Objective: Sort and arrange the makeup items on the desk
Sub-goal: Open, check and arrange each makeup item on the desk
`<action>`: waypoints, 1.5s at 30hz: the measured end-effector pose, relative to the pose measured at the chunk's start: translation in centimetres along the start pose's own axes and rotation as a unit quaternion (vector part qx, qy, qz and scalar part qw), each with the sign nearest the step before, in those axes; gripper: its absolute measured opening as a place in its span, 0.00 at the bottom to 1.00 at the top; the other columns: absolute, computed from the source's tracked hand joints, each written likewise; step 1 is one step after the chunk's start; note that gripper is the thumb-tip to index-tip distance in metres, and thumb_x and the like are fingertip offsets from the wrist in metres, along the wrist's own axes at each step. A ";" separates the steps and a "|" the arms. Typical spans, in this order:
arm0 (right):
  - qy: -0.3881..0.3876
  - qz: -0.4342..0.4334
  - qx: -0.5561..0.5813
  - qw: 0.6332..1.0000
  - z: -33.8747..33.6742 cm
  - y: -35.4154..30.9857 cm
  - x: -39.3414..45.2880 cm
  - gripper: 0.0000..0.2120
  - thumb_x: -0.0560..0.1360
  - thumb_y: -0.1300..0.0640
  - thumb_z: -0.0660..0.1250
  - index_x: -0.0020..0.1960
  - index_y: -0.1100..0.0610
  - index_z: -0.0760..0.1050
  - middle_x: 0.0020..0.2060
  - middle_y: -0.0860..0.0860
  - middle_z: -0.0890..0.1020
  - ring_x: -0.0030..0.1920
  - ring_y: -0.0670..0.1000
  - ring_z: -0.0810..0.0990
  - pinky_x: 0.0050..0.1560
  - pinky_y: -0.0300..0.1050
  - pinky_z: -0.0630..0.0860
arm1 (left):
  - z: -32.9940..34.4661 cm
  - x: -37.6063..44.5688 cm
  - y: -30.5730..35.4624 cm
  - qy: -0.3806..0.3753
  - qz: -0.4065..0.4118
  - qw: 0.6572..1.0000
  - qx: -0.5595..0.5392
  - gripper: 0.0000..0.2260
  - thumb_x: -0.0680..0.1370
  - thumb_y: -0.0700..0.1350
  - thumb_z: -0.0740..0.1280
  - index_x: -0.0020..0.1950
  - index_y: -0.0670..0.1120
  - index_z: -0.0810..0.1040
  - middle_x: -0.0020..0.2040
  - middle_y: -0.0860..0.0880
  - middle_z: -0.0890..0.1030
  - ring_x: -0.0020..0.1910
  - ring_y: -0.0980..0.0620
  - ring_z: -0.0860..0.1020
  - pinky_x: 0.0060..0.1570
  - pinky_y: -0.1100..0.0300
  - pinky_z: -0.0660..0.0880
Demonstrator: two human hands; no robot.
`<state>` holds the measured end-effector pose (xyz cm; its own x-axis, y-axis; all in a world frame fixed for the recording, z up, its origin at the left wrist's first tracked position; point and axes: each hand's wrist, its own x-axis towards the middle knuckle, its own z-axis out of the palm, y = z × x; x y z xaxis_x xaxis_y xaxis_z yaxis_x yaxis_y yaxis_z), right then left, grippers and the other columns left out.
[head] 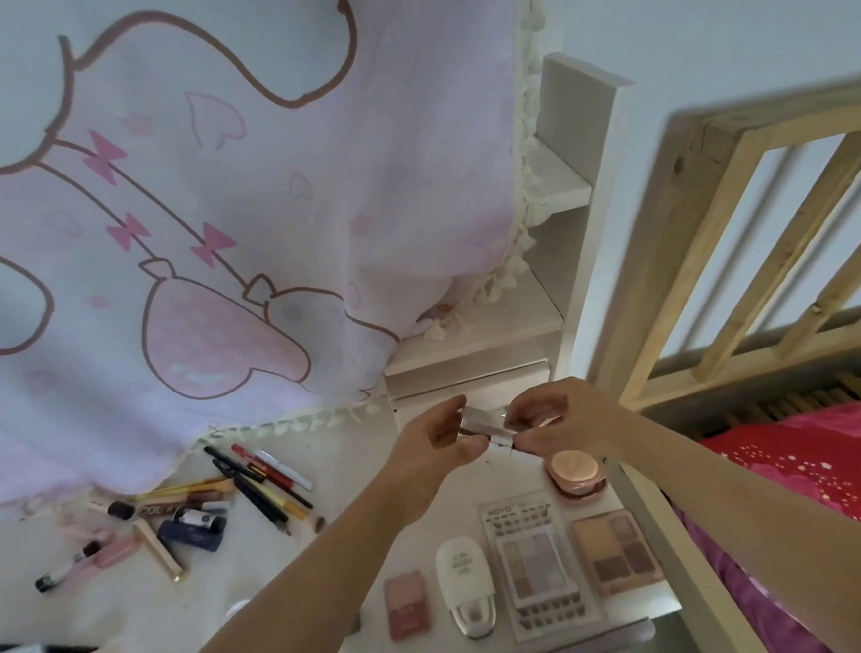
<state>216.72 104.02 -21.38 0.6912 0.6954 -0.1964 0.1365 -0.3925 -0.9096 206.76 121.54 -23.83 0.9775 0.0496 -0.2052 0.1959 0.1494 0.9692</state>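
Both hands are holding one small clear, silvery case (pixel 485 421) up above the counter (pixel 192 592). The left hand (pixel 431 455) is pinching its left end, thumb and fingers (pixel 455 406) clamped on it, and the right hand (pixel 559 416) is pinching its right end the same way. What kind of makeup item it is stays unclear, as it is small and partly covered.

Below the fingers, toward the person, a tidy group is already lying: a round pink compact (pixel 576 474) just under the right hand, two eyeshadow palettes (pixel 535 565) side by side, a white tube (pixel 464 586) and a small pink blush (pixel 406 606). Well to the left of the fingers a loose heap of pencils (pixel 263 481) and lip products (pixel 176 521) is waiting unsorted.

To do this step well, it seems wise to keep both pinches firm while checking or closing the case, then to lower it into a free spot beside the compact, squared to the row, without nudging the palettes.
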 end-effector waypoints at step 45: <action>0.175 0.237 -0.077 0.952 6.5 11.3 8.4 0.12 0.80 0.61 0.54 0.48 0.64 0.75 0.44 0.62 0.80 0.48 0.63 0.78 0.48 0.52 0.72 | -0.6 8.5 -12.5 0.065 -0.199 0.915 0.344 0.17 0.69 0.37 0.69 0.57 0.43 0.75 0.47 0.44 0.80 0.48 0.45 0.79 0.51 0.56 0.76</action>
<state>219.44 109.38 -35.71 0.8920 0.1851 -0.4125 -0.1655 -0.7154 -0.6789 212.51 120.68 -37.81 0.8091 0.2502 -0.5318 0.5813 -0.4742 0.6613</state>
